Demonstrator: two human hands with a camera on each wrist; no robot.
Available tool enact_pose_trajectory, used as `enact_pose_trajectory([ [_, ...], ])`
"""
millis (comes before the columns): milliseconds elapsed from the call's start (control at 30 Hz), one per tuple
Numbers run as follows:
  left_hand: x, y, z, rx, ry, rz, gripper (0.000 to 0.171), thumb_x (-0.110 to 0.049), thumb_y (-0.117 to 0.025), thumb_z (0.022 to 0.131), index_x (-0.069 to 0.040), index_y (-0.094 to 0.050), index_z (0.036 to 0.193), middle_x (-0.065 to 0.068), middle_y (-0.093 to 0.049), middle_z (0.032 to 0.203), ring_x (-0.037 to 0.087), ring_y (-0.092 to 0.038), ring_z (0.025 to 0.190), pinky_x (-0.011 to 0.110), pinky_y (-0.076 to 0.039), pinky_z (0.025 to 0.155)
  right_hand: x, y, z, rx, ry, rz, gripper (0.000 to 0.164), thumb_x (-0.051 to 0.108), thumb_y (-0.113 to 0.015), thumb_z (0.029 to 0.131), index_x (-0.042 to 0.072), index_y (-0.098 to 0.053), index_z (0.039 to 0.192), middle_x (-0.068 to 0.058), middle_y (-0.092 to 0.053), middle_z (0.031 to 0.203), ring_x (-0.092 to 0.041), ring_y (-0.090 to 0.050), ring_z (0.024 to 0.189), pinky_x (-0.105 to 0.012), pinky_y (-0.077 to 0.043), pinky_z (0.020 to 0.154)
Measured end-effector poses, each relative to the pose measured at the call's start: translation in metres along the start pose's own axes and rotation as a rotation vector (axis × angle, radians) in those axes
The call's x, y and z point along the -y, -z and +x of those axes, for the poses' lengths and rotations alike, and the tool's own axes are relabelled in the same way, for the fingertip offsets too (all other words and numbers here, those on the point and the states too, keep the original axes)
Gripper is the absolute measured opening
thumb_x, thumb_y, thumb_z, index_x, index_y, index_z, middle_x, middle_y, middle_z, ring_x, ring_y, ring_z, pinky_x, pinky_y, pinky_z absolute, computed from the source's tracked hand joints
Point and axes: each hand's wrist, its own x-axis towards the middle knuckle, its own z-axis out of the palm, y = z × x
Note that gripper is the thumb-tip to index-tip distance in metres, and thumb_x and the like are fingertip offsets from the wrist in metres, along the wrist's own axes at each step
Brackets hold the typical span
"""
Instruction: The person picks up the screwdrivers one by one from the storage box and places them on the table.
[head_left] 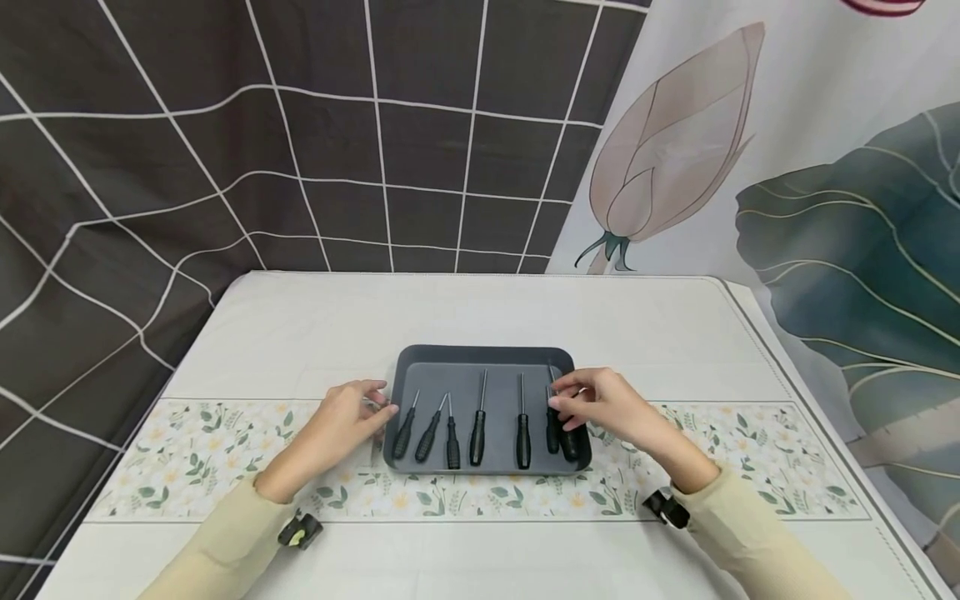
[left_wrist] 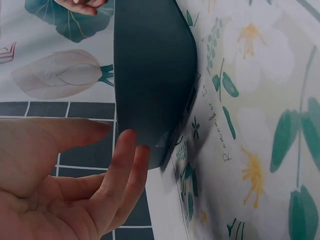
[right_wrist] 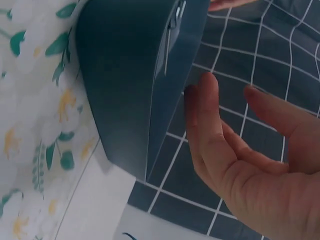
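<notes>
A dark grey tray (head_left: 502, 383) holds several screwdrivers with black handles, lying side by side with their shafts pointing away from me. The smaller ones, such as this short screwdriver (head_left: 403, 437), lie on the left. My left hand (head_left: 341, 425) is at the tray's left rim, its thumb and fingers apart and nothing between them. Over the right side of the tray, my right hand (head_left: 607, 404) partly covers the two rightmost screwdrivers, including the outermost screwdriver (head_left: 569, 446). In the right wrist view its fingers (right_wrist: 208, 100) are loosely bent beside the tray wall (right_wrist: 120, 75), with no tool between them and the thumb.
The tray stands on a white tablecloth (head_left: 465, 308) with a floral band (head_left: 217, 450) across it. Behind the table hang a dark grid-patterned cloth (head_left: 427, 146) and a white curtain (head_left: 810, 75) with a large flower print. A small black device sits at each wrist.
</notes>
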Motion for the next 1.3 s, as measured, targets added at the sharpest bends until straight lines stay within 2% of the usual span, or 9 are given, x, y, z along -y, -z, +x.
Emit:
enact_pose_trajectory([
  [167, -0.002, 0.000, 0.002, -0.008, 0.002, -0.001, 0.048, -0.009, -0.069, 0.094, 0.018, -0.051, 0.130, 0.012, -0.068, 0.097, 0.014, -0.069, 0.067, 0.041, -0.061, 0.081, 0.003, -0.009, 0.003, 0.015, -0.026, 0.071, 0.042, 0.008, -0.064, 0.098, -0.023, -0.052, 0.124, -0.031, -0.062, 0.102, -0.045, -0.067, 0.085, -0.044, -0.064, 0.071],
  [433, -0.002, -0.002, 0.002, -0.008, 0.017, -0.034, 0.045, -0.003, -0.069, 0.092, 0.020, -0.053, 0.127, 0.010, -0.068, 0.092, 0.014, -0.069, 0.065, 0.029, -0.062, 0.068, 0.006, -0.023, 0.009, 0.036, -0.069, 0.070, 0.038, 0.008, -0.065, 0.097, -0.022, -0.056, 0.120, -0.029, -0.065, 0.094, -0.031, -0.070, 0.074, -0.046, -0.064, 0.070],
  [733, -0.003, -0.001, 0.002, 0.005, 0.055, -0.057, 0.047, -0.004, -0.069, 0.093, 0.019, -0.052, 0.129, 0.010, -0.067, 0.093, 0.015, -0.070, 0.066, 0.028, -0.062, 0.068, 0.012, -0.033, 0.015, 0.060, -0.075, 0.072, 0.031, 0.005, -0.065, 0.097, -0.020, -0.060, 0.114, -0.027, -0.068, 0.090, -0.029, -0.071, 0.068, -0.049, -0.063, 0.069],
  [1067, -0.005, -0.002, 0.004, 0.016, 0.060, -0.066, 0.047, -0.004, -0.069, 0.093, 0.018, -0.052, 0.130, 0.010, -0.066, 0.093, 0.015, -0.069, 0.064, 0.026, -0.062, 0.066, 0.016, -0.044, 0.020, 0.037, -0.040, 0.011, 0.033, 0.003, -0.065, 0.096, -0.022, -0.059, 0.115, -0.025, -0.068, 0.088, -0.029, -0.071, 0.066, -0.042, -0.064, 0.065],
  [1300, -0.006, -0.002, 0.006, 0.019, 0.056, -0.058, 0.048, -0.004, -0.070, 0.092, 0.018, -0.052, 0.131, 0.009, -0.067, 0.090, 0.015, -0.068, 0.062, 0.027, -0.062, 0.065, 0.015, -0.051, 0.027, 0.037, -0.043, -0.052, 0.027, 0.005, -0.067, 0.095, -0.018, -0.064, 0.110, -0.019, -0.067, 0.079, -0.025, -0.070, 0.062, -0.036, -0.064, 0.063],
])
